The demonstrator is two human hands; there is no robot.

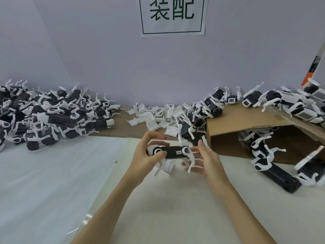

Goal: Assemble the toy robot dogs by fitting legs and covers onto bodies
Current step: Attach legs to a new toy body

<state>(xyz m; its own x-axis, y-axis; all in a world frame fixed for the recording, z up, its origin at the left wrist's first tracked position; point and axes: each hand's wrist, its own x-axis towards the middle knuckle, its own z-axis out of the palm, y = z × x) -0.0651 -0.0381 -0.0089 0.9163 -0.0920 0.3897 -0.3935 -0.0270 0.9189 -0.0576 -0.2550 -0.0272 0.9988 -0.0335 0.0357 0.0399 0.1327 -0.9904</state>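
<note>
Two bare forearms reach up from the bottom edge to the middle of the white worktop (52, 173), where both hands hold one toy dog body (173, 152) up off it. Its long black side runs left to right between the hands. The left hand (146, 154) has its fingers curled round the left end, thumb on top. The right hand (204, 162) is at the right end with fingers mostly straight, touching the white legs (193, 162) that stick out there (whether it pinches one is hard to tell). The loose white covers (154, 118) lie straight ahead past the hands, near enough for either hand. A big pile of dogs (52, 117) sits far left, and a cardboard box (246, 132) with more dogs sits close on the right, so the right hand has less room that way. Open worktop lies to the left and below.
</note>
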